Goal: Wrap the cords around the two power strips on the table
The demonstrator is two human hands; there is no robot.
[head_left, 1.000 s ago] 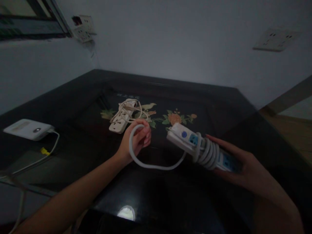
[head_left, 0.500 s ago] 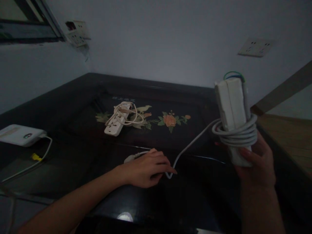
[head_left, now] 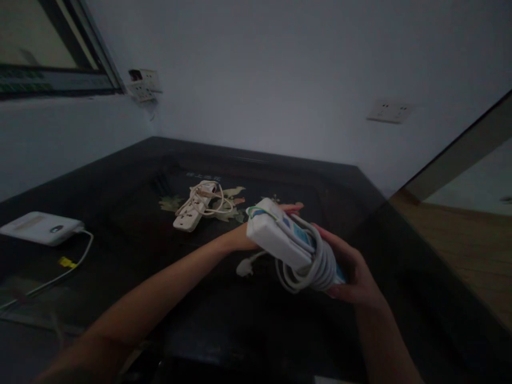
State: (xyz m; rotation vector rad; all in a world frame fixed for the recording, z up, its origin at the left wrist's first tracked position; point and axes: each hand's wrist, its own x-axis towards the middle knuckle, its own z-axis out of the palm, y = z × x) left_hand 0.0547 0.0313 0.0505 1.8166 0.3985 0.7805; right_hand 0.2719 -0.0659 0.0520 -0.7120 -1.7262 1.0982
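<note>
My right hand [head_left: 352, 272] grips a white power strip [head_left: 272, 234] with a blue label, tilted in the air above the dark table. Several loops of its grey-white cord [head_left: 326, 264] are wound around the lower part. A thin green and blue wire loop [head_left: 260, 210] shows at the upper end. My left hand [head_left: 244, 238] reaches behind the strip, mostly hidden. Its fingertips come out on the far side, closed by a stretch of the cord. Below the strip hangs or lies the white plug [head_left: 245, 266]; I cannot tell which.
A second white power strip [head_left: 188, 218] with a tangled cord lies on the black, flower-painted table [head_left: 132, 176]. At the left is a white device [head_left: 44, 226] with a cable and a yellow tag [head_left: 67, 262]. Wall sockets [head_left: 390, 111] are behind; the table edge drops to a wooden floor [head_left: 452, 229].
My right hand has brought the power strip left and tipped it over, so its labelled side shows. My left hand has risen from the table to behind the strip, and the plug has come into fuller view.
</note>
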